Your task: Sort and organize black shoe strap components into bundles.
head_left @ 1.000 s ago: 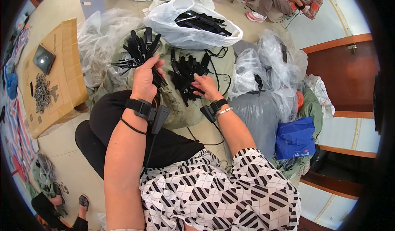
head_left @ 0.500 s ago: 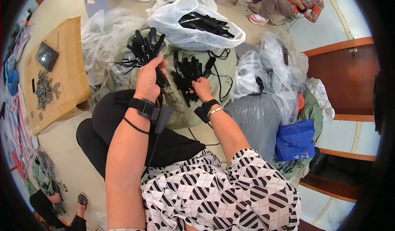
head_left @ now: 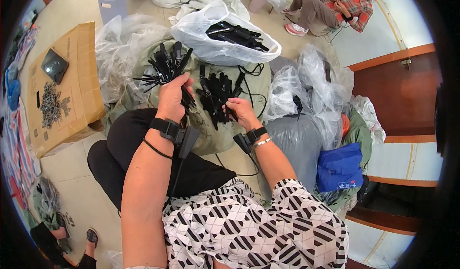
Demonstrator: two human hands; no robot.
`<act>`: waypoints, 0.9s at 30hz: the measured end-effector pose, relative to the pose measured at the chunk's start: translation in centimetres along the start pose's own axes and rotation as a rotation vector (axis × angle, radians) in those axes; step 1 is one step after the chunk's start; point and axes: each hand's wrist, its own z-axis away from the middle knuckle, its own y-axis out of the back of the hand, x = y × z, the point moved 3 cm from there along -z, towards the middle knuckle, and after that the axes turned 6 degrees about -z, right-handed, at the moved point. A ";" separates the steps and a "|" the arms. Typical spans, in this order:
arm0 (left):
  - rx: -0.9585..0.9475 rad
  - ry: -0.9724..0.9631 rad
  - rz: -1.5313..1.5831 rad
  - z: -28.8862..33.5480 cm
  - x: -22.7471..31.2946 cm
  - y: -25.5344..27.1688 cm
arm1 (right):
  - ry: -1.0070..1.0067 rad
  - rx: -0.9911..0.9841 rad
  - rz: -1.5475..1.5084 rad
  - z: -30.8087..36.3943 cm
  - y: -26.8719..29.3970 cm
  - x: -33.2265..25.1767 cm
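My left hand (head_left: 173, 95) is closed around a thick bundle of black straps (head_left: 166, 63), which fan out above the fist; some have small shiny metal parts. To its right, a loose pile of black straps (head_left: 213, 96) lies on a pale green sack (head_left: 203, 137). At the pile's right edge, my right hand (head_left: 242, 112) is closed, thumb and fingers pinched on the end of a black strap. The fingertips partly hide that piece. Both wrists wear black bands with small dark devices.
Beyond the piles stands a white plastic bag (head_left: 201, 46) filled with more black strips. Cardboard (head_left: 76, 92) at the left bears small metal pieces (head_left: 50, 106). Grey bags (head_left: 292, 144) and a blue bag (head_left: 339, 168) crowd the right. Another person (head_left: 335, 10) sits at the far right.
My right hand has shifted slightly right and down at the pile's edge, its wrist turned a little. The left hand keeps hold of the bundle. The whole view has tilted slightly.
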 end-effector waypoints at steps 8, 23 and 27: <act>-0.219 0.157 -0.213 0.7 -1.5 -0.9 | 0.354 -0.065 -0.082 4.3 -8.7 -6.5; -0.497 -0.011 -0.408 2.3 0.8 -3.0 | 0.287 -0.527 0.486 3.7 -10.3 -13.0; -0.340 0.002 -0.332 1.5 -0.3 -1.6 | 0.182 -0.510 0.337 4.0 -8.9 -13.9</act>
